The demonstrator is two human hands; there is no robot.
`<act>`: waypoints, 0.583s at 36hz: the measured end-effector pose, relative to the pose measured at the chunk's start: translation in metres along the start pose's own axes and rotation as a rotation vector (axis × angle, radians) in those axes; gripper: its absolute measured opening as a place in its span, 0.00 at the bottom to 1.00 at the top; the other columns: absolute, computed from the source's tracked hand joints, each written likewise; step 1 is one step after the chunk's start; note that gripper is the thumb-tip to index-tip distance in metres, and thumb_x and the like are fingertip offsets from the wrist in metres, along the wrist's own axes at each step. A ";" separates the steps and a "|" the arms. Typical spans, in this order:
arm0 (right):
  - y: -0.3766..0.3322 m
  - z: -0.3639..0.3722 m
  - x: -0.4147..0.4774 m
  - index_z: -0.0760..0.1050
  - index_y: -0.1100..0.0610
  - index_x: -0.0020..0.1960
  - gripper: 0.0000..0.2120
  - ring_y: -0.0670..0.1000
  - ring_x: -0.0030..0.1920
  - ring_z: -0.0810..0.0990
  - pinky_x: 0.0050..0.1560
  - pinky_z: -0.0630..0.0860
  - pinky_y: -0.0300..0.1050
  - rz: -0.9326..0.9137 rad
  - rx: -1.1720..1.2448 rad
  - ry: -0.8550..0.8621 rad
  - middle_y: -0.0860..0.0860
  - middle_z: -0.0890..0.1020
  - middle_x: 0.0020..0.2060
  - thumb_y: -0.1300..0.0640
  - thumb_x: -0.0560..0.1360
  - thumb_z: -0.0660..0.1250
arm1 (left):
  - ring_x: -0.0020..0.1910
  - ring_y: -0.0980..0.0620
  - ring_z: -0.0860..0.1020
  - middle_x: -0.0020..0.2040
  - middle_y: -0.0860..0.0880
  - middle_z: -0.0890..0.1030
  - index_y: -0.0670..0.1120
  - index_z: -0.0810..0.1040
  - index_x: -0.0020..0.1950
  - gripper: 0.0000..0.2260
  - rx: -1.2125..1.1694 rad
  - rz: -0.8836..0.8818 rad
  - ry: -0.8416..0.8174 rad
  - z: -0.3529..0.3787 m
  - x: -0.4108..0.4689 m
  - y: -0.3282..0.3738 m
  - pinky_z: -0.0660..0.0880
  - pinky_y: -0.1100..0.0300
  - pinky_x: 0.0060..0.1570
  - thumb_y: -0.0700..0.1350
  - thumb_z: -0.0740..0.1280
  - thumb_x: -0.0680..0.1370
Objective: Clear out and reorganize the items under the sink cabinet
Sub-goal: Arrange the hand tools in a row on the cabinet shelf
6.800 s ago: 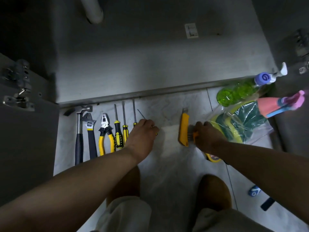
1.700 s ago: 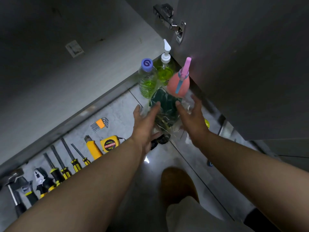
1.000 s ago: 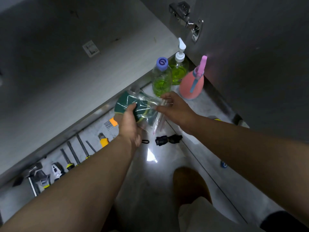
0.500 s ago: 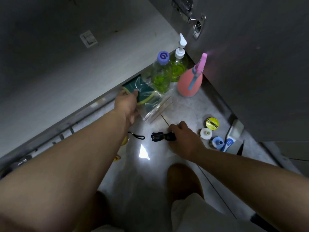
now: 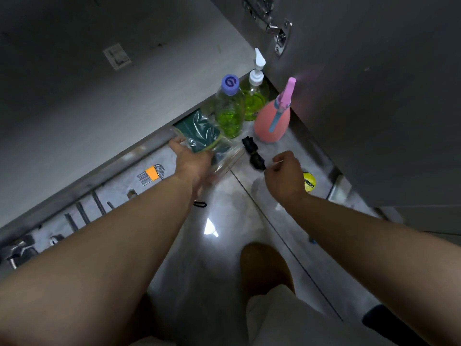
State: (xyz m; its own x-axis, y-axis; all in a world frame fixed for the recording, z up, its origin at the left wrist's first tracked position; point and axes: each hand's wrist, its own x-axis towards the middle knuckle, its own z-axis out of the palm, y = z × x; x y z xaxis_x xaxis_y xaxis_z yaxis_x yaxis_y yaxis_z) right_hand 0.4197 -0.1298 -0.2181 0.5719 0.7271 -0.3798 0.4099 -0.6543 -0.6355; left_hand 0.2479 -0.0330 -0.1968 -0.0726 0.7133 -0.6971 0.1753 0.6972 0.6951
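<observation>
Grey marble-look floor tile [image 5: 224,245] is taking up the near part of the shot, a light glaring off it, and everything seems to be out of the cabinet already. Left hand [image 5: 193,163] is lying open-ish on the clear zip bag of green scrub sponges [image 5: 202,136], pressing it down by the cabinet's metal sill [image 5: 112,168]. Right hand [image 5: 287,176] is curling loosely, fingertips at the end of a small black bundled strap thing [image 5: 253,153]; can't tell if it's actually pinching it. Orange-clipped hex key set [image 5: 151,172] and a row of dark tool shafts [image 5: 82,213] are lying off to the left, a yellow round tin [image 5: 309,182] peeking from behind the right wrist. Farther back, the purple-capped bottle of green liquid [image 5: 229,108], the white-pump green soap bottle [image 5: 255,96] and the pink spray bottle [image 5: 273,121] are standing bunched together. So I'd guess emptying is done and sorting's nearly there, with putting it all back still left. The bottles are crowding that corner, easy to knock.
</observation>
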 end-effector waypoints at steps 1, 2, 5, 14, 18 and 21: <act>0.007 -0.004 -0.008 0.73 0.61 0.57 0.13 0.59 0.51 0.76 0.49 0.69 0.44 -0.063 -0.069 0.016 0.60 0.75 0.54 0.63 0.73 0.66 | 0.44 0.46 0.83 0.50 0.49 0.76 0.59 0.56 0.63 0.29 0.008 0.009 0.016 -0.001 0.001 0.001 0.83 0.40 0.48 0.37 0.70 0.77; 0.014 -0.008 -0.015 0.74 0.60 0.58 0.13 0.59 0.54 0.75 0.52 0.70 0.46 -0.122 -0.181 0.031 0.59 0.74 0.55 0.61 0.73 0.66 | 0.44 0.46 0.83 0.51 0.48 0.76 0.59 0.57 0.65 0.30 0.014 0.027 0.035 -0.002 0.002 0.001 0.84 0.42 0.47 0.37 0.70 0.77; 0.036 -0.025 -0.036 0.75 0.53 0.61 0.15 0.59 0.59 0.71 0.59 0.70 0.55 -0.239 -0.526 0.132 0.56 0.72 0.59 0.52 0.75 0.66 | 0.45 0.45 0.84 0.53 0.45 0.79 0.57 0.59 0.70 0.31 0.012 0.084 0.090 -0.005 0.000 -0.003 0.84 0.49 0.47 0.38 0.72 0.76; 0.056 -0.042 -0.035 0.73 0.50 0.66 0.17 0.63 0.59 0.73 0.63 0.72 0.62 -0.108 -0.544 -0.016 0.59 0.64 0.64 0.46 0.79 0.62 | 0.59 0.40 0.73 0.61 0.43 0.69 0.45 0.66 0.60 0.25 0.264 0.292 0.414 0.000 -0.028 -0.028 0.74 0.46 0.59 0.52 0.75 0.71; 0.052 -0.038 -0.014 0.74 0.59 0.63 0.14 0.62 0.58 0.71 0.63 0.72 0.51 -0.140 -0.478 -0.114 0.62 0.68 0.64 0.55 0.79 0.62 | 0.56 0.43 0.71 0.56 0.45 0.70 0.44 0.69 0.55 0.18 0.548 0.605 0.460 0.002 -0.052 -0.036 0.69 0.54 0.56 0.47 0.73 0.71; 0.043 -0.040 0.001 0.75 0.62 0.64 0.17 0.61 0.68 0.67 0.69 0.66 0.48 -0.184 -0.426 -0.163 0.64 0.67 0.69 0.60 0.77 0.64 | 0.52 0.45 0.70 0.53 0.47 0.68 0.45 0.69 0.53 0.13 0.709 0.841 0.280 0.005 -0.068 -0.044 0.72 0.50 0.52 0.42 0.70 0.73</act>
State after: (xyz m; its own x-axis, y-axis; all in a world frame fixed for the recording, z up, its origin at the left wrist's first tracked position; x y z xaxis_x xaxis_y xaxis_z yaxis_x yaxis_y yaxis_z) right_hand 0.4665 -0.1651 -0.2188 0.3583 0.8393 -0.4089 0.7675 -0.5142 -0.3829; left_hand 0.2504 -0.1125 -0.1806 0.1291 0.9892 0.0693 0.7822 -0.1446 0.6061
